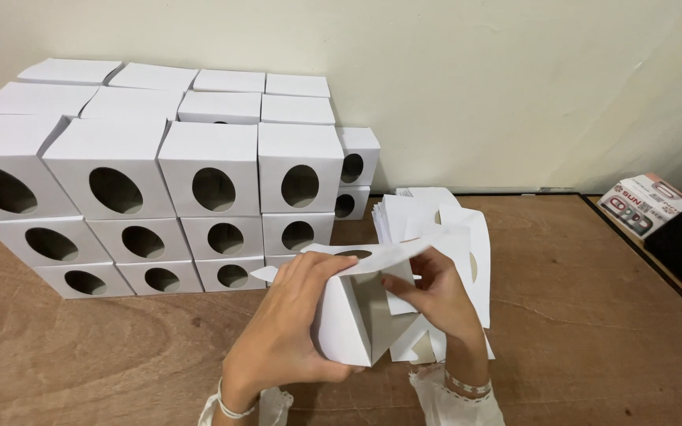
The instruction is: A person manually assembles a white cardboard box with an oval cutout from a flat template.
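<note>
Head view: my left hand (290, 315) grips a half-folded white box (353, 323) above the wooden table (578, 315); my right hand (436, 296) pinches its flap; stacked finished boxes (199, 197) stand behind, flat blanks (436, 217) alongside.

- I see a brown wood-grain counter (578, 315) running up to a pale wall.
- On its left, a stack of white square cardboard boxes with oval holes (167, 205) stands three rows high, several deep.
- Just right of them, near the middle, lies a loose pile of flat white cardboard blanks (467, 237).
- At the far right edge I make out a small printed white-and-red carton (645, 205), tilted.
</note>
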